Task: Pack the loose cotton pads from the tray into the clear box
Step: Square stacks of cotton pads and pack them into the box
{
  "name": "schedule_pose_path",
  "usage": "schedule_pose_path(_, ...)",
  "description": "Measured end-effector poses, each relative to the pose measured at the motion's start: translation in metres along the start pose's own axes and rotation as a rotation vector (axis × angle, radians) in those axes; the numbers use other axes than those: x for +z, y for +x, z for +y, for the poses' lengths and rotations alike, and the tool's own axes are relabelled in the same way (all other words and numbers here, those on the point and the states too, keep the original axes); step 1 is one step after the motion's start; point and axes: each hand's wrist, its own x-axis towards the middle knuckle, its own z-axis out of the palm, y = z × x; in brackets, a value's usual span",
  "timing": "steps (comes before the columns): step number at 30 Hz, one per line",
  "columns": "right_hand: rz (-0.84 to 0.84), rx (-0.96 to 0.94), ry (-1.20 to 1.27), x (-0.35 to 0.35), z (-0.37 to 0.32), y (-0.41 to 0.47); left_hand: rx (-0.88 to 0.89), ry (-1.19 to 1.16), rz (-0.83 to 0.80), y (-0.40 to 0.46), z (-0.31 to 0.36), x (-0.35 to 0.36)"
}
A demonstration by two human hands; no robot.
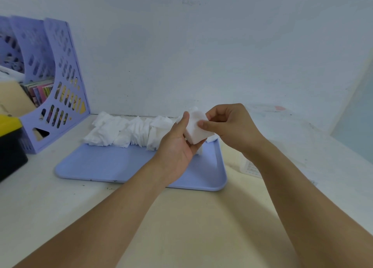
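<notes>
A light blue tray [113, 166] lies on the table with a row of loose white cotton pads [125, 132] heaped along its far edge. Above the tray's right end, my left hand [177, 146] grips a neat stack of cotton pads [196, 130] from the left and below. My right hand [228, 126] pinches the same stack from the right, thumb on its front face. The clear box [249, 167] lies on the table to the right of the tray, mostly hidden behind my right forearm.
A purple perforated file rack [58, 86] with books stands at the back left. A black and yellow case [10, 142] sits at the left edge. The pale wall rises just behind the tray.
</notes>
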Motion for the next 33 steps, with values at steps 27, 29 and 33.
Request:
schedule_pose_path(27,-0.146,0.056,0.067,0.037,-0.004,-0.007,0.105,0.185,0.076,0.011,-0.009,-0.006)
schedule_pose_path(29,-0.23,0.083,0.049,0.042,0.0,-0.007,0.106,0.248,0.063,0.012,-0.014,-0.004)
schedule_pose_path(33,-0.169,0.059,0.077,0.038,-0.004,-0.011,0.096,0.282,0.016,0.014,-0.015,-0.007)
